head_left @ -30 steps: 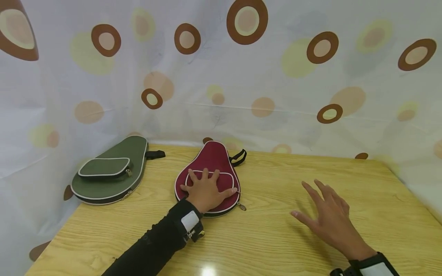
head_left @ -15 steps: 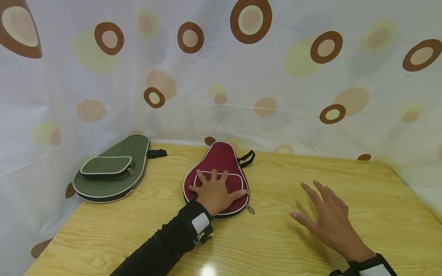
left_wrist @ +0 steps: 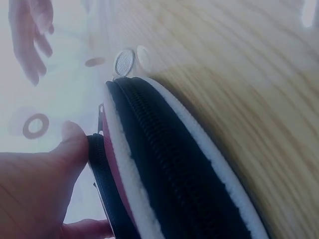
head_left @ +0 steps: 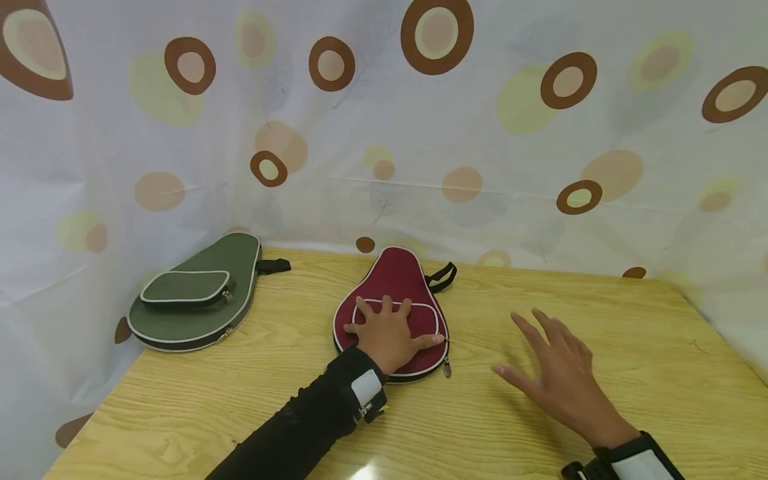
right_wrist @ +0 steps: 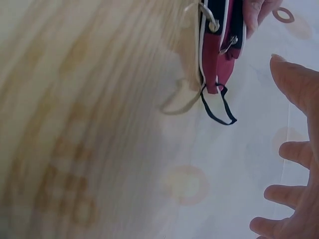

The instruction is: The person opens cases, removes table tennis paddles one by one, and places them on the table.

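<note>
A red table tennis paddle case (head_left: 397, 275) with white piping lies flat on the table, its narrow end toward the back. My left hand (head_left: 386, 339) rests on its front pocket with fingers spread. In the left wrist view, the case's black zipped edge (left_wrist: 164, 164) runs beside my thumb, and a metal zipper pull (left_wrist: 124, 63) sticks out at its end. To the right of the case, my right hand (head_left: 561, 383) hovers above the table with fingers apart, holding nothing. The right wrist view shows the case's black strap loop (right_wrist: 219, 109) and that hand's fingers.
A green paddle case (head_left: 207, 320) with a raised pocket lies at the table's left edge, its black strap (head_left: 273, 266) pointing right. Behind the wooden table (head_left: 510, 313) hangs a white curtain (head_left: 420, 133) with circle patterns, also along both sides.
The red paddle case has slid a little to the right under my left hand. My right hand has shifted slightly left. The green case stays where it was.
</note>
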Motion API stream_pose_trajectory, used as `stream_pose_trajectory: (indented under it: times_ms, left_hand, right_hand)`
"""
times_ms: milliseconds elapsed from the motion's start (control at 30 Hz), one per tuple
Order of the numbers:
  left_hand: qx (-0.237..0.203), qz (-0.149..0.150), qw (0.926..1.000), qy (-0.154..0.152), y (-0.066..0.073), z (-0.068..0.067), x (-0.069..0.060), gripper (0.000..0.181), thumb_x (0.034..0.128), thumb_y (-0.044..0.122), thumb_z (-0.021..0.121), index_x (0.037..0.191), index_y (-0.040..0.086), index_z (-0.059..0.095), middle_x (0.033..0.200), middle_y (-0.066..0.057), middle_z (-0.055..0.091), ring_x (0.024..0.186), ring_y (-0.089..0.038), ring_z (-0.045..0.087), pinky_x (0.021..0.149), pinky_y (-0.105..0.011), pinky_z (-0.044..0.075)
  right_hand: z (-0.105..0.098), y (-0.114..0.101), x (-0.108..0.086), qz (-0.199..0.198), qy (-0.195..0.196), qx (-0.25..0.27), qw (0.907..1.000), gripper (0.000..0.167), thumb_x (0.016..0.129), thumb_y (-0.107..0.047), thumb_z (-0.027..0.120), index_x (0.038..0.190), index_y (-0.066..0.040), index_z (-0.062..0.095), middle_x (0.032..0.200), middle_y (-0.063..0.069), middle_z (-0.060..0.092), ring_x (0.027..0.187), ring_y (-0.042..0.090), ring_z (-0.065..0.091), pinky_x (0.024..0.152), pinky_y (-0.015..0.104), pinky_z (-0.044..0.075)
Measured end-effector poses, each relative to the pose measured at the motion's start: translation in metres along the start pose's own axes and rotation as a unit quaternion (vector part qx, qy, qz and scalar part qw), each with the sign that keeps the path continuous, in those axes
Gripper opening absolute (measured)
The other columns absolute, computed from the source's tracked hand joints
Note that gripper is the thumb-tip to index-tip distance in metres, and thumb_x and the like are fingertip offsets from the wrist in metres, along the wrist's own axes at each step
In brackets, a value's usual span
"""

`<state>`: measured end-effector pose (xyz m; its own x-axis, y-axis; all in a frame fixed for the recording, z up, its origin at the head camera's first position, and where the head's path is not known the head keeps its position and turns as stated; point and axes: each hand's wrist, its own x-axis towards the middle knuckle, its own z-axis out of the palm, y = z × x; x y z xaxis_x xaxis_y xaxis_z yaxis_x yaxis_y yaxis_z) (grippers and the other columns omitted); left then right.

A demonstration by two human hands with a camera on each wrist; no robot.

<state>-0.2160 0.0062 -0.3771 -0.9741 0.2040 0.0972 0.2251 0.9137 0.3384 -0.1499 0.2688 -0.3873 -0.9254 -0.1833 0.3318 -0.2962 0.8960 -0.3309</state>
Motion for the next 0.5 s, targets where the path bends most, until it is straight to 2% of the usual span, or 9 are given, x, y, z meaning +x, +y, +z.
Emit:
stream_pose_trajectory:
  times_ms: [200,500]
  left_hand:
    - [0.027,-0.006,0.9996,0.008,0.014,0.003,-0.002,0.084,0.0829,0.072,0.065,0.146,0.018,0.056,0.147,-0.018,0.052,0.136,-0.061,0.034,0.086,-0.077,0.044]
    - [0.059,-0.003,0.9982,0.008,0.034,0.008,-0.003,0.085,0.0825,0.077,0.061,0.146,0.021,0.056,0.145,-0.015,0.054,0.135,-0.058,0.039,0.084,-0.073,0.048]
  right_hand:
    - [0.004,-0.009,0.008,-0.01,-0.014,0.0,0.9999,0.085,0.087,-0.047,0.077,0.155,-0.014,0.038,0.154,0.031,0.03,0.138,0.061,0.025,0.098,0.077,0.018]
    - [0.008,-0.018,0.016,-0.03,-0.015,-0.002,0.9994,0.085,0.087,-0.047,0.077,0.155,-0.014,0.039,0.154,0.03,0.032,0.137,0.059,0.028,0.097,0.076,0.022]
